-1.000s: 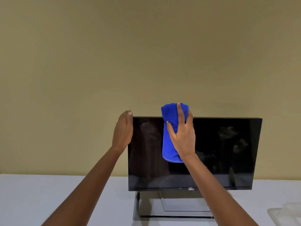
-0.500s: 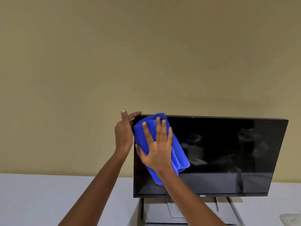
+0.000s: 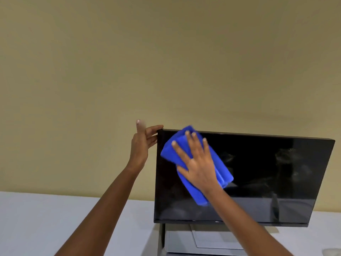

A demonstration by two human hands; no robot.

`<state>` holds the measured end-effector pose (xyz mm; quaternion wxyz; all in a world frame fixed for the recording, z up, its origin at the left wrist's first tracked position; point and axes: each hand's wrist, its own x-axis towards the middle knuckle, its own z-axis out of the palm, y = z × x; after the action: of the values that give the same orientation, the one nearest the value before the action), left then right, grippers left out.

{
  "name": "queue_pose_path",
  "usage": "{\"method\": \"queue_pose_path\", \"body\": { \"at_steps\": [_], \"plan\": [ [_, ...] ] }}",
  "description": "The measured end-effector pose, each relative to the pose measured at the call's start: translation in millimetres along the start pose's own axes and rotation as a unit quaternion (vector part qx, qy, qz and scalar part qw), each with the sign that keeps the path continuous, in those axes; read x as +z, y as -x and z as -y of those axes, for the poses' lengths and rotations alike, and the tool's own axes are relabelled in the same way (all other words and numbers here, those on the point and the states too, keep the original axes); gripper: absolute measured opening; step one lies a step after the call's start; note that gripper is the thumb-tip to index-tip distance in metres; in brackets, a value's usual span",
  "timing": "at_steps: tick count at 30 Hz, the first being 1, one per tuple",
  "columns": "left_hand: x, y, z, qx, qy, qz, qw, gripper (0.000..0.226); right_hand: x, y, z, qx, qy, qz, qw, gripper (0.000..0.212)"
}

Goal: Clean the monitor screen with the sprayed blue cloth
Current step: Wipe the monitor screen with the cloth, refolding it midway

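A black monitor (image 3: 267,182) stands on the white table, its dark screen showing faint smears and reflections. A folded blue cloth (image 3: 221,172) lies flat against the upper left part of the screen. My right hand (image 3: 197,163) presses the cloth onto the glass with straight, spread fingers. My left hand (image 3: 142,145) is at the monitor's top left corner, fingers straight and reaching behind the edge, thumb pointing up.
The monitor's stand and flat base (image 3: 203,241) sit on the white table (image 3: 55,218) below the screen. A plain beige wall (image 3: 166,61) rises right behind. A small pale object (image 3: 332,253) shows at the bottom right corner.
My right hand slid the blue cloth from the screen's top middle to its upper left, turning it diagonal. The view shifted left, and my left hand's thumb lifted up.
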<state>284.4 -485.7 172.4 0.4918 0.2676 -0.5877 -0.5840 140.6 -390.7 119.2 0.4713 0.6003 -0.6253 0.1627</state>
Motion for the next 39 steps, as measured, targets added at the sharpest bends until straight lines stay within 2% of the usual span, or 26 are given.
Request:
{"method": "queue_pose_path", "body": {
  "at_steps": [3,7,13,16,19,21,24,26,30,34,37,39],
  "plan": [
    [-1,3,2,-0.019,0.028,0.008,0.999,0.073,-9,-41,-9,0.096,-0.039,-0.021,0.994,0.068],
    [-5,1,-1,-0.052,0.077,0.022,0.995,0.070,-2,-51,18,0.077,-0.077,-0.003,0.994,0.065],
    [-10,-2,2,-0.065,0.075,0.046,0.994,0.075,20,-11,46,-0.028,-0.068,0.006,0.997,0.067],
    [-9,-6,4,-0.059,0.070,0.045,0.995,0.074,30,30,58,-0.103,-0.039,0.069,0.991,0.066],
    [-8,-6,6,-0.041,0.050,0.028,0.997,0.074,36,69,65,-0.192,-0.002,0.148,0.970,0.069],
    [-7,-3,9,-0.028,0.036,0.017,0.999,0.071,37,88,61,-0.256,0.016,0.171,0.951,0.068],
    [-6,3,11,-0.019,0.029,0.017,0.999,0.065,35,100,48,-0.332,0.047,0.172,0.926,0.080],
    [-6,5,11,-0.016,0.031,0.024,0.999,0.063,30,95,37,-0.342,0.053,0.153,0.925,0.086],
    [-7,7,9,-0.040,0.047,0.037,0.997,0.064,15,61,6,-0.258,0.044,0.085,0.962,0.087],
    [-9,16,21,-0.079,0.073,0.018,0.994,0.067,-2,3,-32,-0.113,0.045,0.027,0.992,0.069],
    [-10,26,35,-0.102,0.078,0.004,0.992,0.074,-9,-32,-44,0.019,0.020,0.011,1.000,0.057],
    [-9,31,41,-0.113,0.093,-0.011,0.989,0.074,-8,-37,-34,0.064,-0.016,-0.003,0.998,0.057]
  ]
}}
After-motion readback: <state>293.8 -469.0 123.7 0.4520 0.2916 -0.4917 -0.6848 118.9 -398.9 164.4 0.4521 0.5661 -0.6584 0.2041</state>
